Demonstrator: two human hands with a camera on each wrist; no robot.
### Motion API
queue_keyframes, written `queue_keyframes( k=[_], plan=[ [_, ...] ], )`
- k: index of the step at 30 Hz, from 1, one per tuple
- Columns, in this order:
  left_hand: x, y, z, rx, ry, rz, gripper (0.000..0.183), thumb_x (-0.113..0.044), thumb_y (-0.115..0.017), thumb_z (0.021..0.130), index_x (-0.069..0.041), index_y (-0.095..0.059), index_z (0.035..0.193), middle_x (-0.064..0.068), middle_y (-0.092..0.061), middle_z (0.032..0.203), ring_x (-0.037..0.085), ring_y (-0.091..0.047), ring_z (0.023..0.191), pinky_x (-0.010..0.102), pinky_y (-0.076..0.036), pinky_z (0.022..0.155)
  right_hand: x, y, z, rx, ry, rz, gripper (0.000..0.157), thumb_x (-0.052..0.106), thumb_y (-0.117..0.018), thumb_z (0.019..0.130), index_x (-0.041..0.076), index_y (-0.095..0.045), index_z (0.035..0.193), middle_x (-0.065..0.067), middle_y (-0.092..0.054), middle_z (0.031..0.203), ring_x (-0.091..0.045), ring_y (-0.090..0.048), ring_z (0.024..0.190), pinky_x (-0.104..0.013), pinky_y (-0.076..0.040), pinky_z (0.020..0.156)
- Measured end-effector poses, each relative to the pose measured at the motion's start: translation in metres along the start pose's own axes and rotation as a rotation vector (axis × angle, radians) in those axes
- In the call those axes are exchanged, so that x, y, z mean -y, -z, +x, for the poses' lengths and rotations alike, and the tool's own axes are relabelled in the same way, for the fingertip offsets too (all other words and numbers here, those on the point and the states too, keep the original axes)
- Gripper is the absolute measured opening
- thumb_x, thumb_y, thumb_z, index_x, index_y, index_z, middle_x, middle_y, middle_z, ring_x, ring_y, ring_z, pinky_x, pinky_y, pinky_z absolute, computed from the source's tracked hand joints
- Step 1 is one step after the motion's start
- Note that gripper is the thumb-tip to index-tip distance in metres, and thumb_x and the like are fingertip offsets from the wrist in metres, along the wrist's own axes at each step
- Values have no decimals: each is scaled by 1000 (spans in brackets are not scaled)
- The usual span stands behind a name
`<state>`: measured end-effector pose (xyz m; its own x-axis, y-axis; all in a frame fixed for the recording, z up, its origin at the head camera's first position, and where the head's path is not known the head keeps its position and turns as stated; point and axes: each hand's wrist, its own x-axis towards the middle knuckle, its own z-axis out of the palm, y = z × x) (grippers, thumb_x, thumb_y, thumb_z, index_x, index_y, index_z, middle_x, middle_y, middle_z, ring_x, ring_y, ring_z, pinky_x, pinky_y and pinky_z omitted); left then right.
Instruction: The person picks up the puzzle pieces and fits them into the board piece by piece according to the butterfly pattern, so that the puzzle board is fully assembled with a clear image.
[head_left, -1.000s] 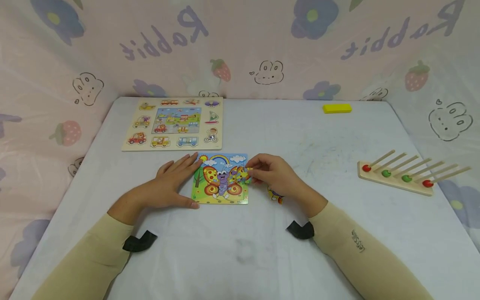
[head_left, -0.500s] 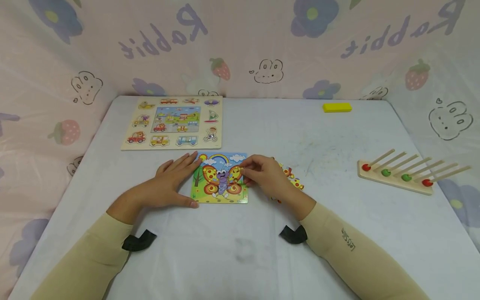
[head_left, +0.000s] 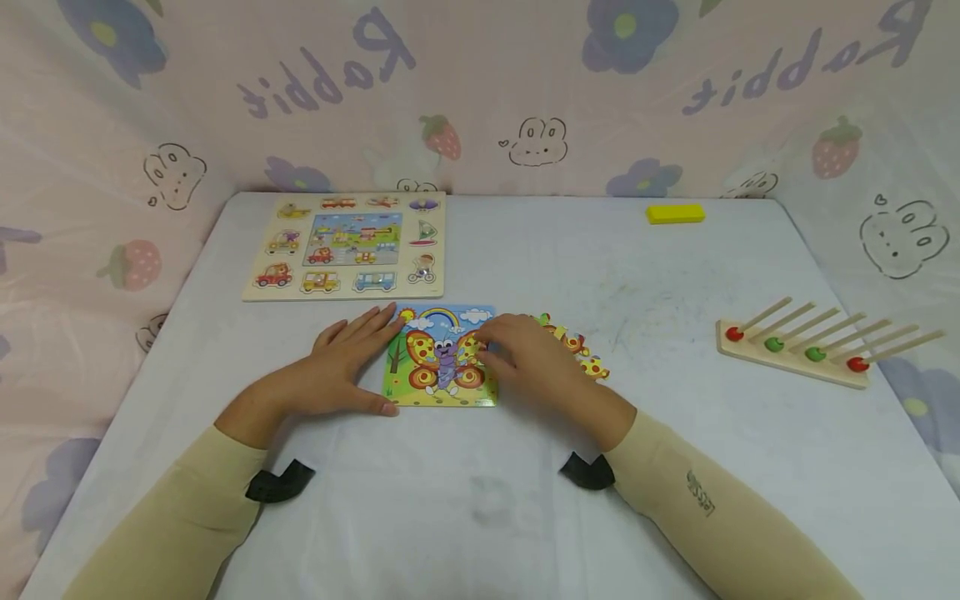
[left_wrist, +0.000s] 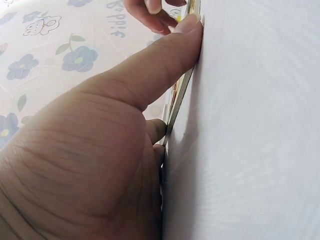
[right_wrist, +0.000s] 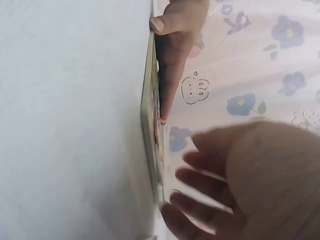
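A square butterfly jigsaw board (head_left: 447,392) lies flat in front of me, with a rainbow and a tree on it. My left hand (head_left: 341,367) rests along its left side, fingers straight at the upper left corner and thumb at the lower left. Over the board's right edge hovers my right hand (head_left: 536,354), its fingertips close to the butterfly's upper right wing. In the right wrist view the right fingers (right_wrist: 200,185) are loosely bent and spread, with nothing between them. Several loose colourful puzzle pieces (head_left: 594,367) lie beside the right hand, partly hidden behind it.
Behind the board, at the left, lies a wooden vehicle puzzle (head_left: 343,290). A yellow block (head_left: 675,214) sits near the back edge. At the right stands a wooden peg rack (head_left: 793,357) with slanted rods and red and green beads. A patterned curtain (head_left: 480,92) encloses the table.
My right hand has brought a colourful puzzle piece left onto the butterfly's upper right wing and let go of it. The loose pieces behind that hand came into view. The left hand stayed put.
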<state>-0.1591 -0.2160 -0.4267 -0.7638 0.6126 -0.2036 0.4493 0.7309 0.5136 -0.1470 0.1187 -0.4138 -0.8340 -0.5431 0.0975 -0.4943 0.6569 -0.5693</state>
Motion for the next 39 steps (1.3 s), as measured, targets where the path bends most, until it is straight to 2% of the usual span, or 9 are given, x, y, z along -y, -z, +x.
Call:
queue_keyframes(
  k=[3, 6, 11, 15, 19, 28, 32, 35, 39],
  plan=[
    [-1, 0, 0, -1, 2, 4, 129, -71, -85, 83, -14, -17, 176, 3, 0, 183, 29, 7, 166, 66, 1, 124, 8, -1, -3, 121, 147, -185, 42, 22, -70, 108, 1, -68, 145, -13, -63, 151, -31, -52, 146, -44, -39, 121],
    [-1, 1, 0, -5, 1, 4, 127, -70, -85, 83, -14, -18, 176, 4, -2, 183, 30, 6, 166, 66, 1, 124, 13, -4, -8, 204, 226, -284, 50, 24, -70, 109, 1, -62, 153, -14, -55, 160, -32, -47, 151, -46, -39, 121],
    [-1, 1, 0, -5, -2, -8, 126, -71, -83, 85, -13, -19, 176, 6, -3, 183, 32, 5, 166, 68, 0, 124, 16, -7, -11, 259, 243, -347, 53, 24, -69, 109, 1, -58, 156, -15, -50, 164, -33, -44, 153, -49, -42, 119],
    [0, 0, 0, -5, -5, -5, 127, -71, -84, 84, -13, -19, 176, 5, -2, 183, 31, 5, 166, 67, 0, 124, 20, -5, -13, 291, 210, -344, 55, 25, -69, 109, 2, -57, 157, -15, -47, 166, -35, -41, 155, -51, -41, 119],
    [0, -1, 1, -6, -6, 6, 128, -71, -85, 83, -14, -19, 176, 3, -1, 183, 29, 6, 166, 66, 0, 124, 18, -6, -13, 284, 198, -317, 54, 24, -68, 110, 3, -57, 158, -14, -47, 166, -34, -41, 155, -51, -39, 120],
    [-2, 1, -2, -8, -7, -10, 126, -70, -85, 84, -13, -19, 176, 6, -2, 183, 32, 5, 166, 68, 1, 124, 13, -5, -12, 289, 148, -181, 58, 27, -67, 110, 7, -52, 163, -9, -44, 169, -29, -35, 158, -50, -34, 124],
    [-1, 1, -2, -9, -11, -8, 127, -69, -85, 84, -12, -19, 176, 6, -2, 183, 32, 5, 166, 68, 0, 124, 9, 0, -11, 292, 114, -85, 56, 30, -66, 111, 10, -54, 162, -5, -47, 168, -24, -36, 158, -45, -32, 125],
    [-1, 0, -2, -12, -14, -11, 127, -68, -86, 84, -12, -19, 176, 6, -2, 183, 32, 5, 166, 67, 0, 124, 2, 10, -10, 242, 55, 69, 53, 31, -67, 110, 13, -58, 159, 0, -55, 162, -20, -45, 152, -43, -38, 121],
    [-1, 0, -2, -12, -15, -16, 127, -68, -86, 84, -12, -19, 176, 6, -2, 183, 32, 5, 166, 67, 1, 124, -14, 30, -9, 88, -5, 369, 43, 24, -67, 111, 8, -65, 151, -3, -65, 151, -24, -61, 136, -46, -51, 109]
  ],
)
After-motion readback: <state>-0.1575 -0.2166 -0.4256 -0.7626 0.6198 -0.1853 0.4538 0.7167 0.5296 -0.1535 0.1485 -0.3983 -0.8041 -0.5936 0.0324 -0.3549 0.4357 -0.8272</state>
